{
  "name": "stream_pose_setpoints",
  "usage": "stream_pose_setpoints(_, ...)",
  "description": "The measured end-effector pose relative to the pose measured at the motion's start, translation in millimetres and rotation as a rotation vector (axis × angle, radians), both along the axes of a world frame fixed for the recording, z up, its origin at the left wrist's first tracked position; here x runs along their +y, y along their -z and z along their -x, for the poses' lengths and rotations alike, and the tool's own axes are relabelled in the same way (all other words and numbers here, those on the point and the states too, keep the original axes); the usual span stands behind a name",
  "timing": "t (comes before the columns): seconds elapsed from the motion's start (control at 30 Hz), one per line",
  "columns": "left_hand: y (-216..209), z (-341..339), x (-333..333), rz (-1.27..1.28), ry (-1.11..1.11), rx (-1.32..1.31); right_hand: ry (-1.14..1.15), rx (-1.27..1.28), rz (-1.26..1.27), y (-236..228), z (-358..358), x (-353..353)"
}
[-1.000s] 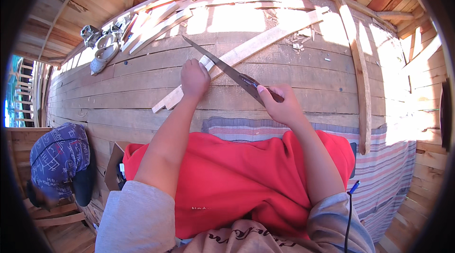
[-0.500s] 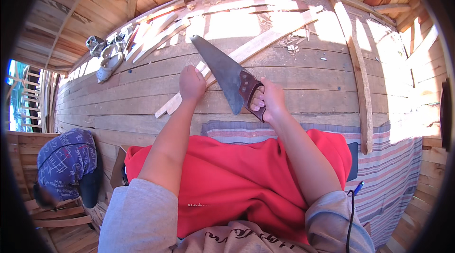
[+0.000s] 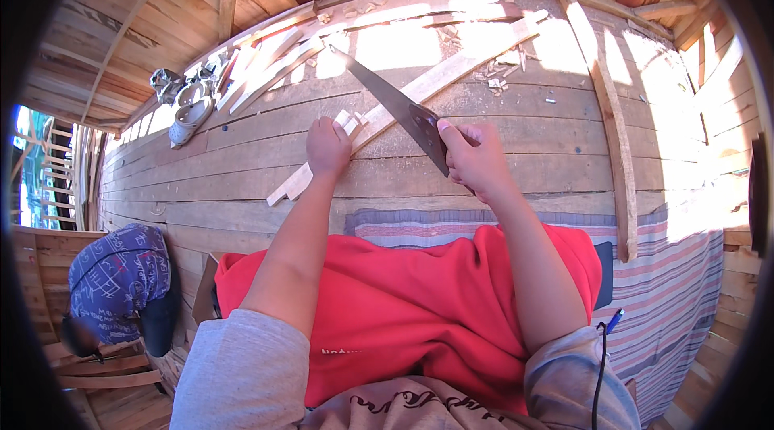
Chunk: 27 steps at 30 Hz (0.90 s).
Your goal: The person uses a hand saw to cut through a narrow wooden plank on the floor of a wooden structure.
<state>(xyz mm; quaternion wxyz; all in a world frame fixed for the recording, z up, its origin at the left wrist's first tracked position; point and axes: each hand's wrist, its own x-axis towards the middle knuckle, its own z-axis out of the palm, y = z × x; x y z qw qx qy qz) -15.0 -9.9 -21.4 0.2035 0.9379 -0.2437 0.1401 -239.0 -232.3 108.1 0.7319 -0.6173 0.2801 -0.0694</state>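
My right hand [image 3: 477,159] is closed round the dark reddish handle of a handsaw [image 3: 391,98]. The grey blade points away to the far left, tilted so that it looks narrow, and it passes over a long pale plank [image 3: 463,63] on the floor. Whether blade and plank touch, I cannot tell. My left hand [image 3: 329,148] is closed over a short wooden strip [image 3: 284,191] lying along the plank's near end. The strip's other end shows just beyond my knuckles, beside small offcuts.
Plank floor [image 3: 234,148] with wood scraps [image 3: 498,79]. A beam [image 3: 609,124] lies to the right, a striped cloth [image 3: 645,293] near right. Clogs [image 3: 190,116] and loose boards [image 3: 274,75] are at far left. Another person [image 3: 121,289] bends at the left. Red fabric [image 3: 403,301] covers my lap.
The saw has rolled from showing its broad side to nearly edge-on, and its handle has shifted slightly right and up with my right hand. My left hand stays nearly in place.
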Motion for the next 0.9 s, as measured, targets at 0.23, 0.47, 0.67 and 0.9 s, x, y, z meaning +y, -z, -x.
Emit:
stream_pose_setpoints(0.23, -1.6, 0.3, 5.9, 0.164, 0.018, -0.03, -0.055, -0.02, 0.075, 21.7, -7.5, 21.6)
stream_pose_setpoints(0.47, 4.4, 4.3, 17.1, 0.457, -0.182, -0.001, -0.084, -0.068, 0.135, 21.3, -2.1, 19.6)
stream_pose_setpoints(0.67, 4.3, 7.5, 14.6, 0.432, -0.215, -0.029, -0.106, -0.085, 0.074, 16.8, 6.9, 28.0)
stream_pose_setpoints(0.9, 5.0, 9.9, 12.2, 0.451, -0.215, -0.028, -0.105, -0.107, -0.043, 12.8, 10.2, 30.1)
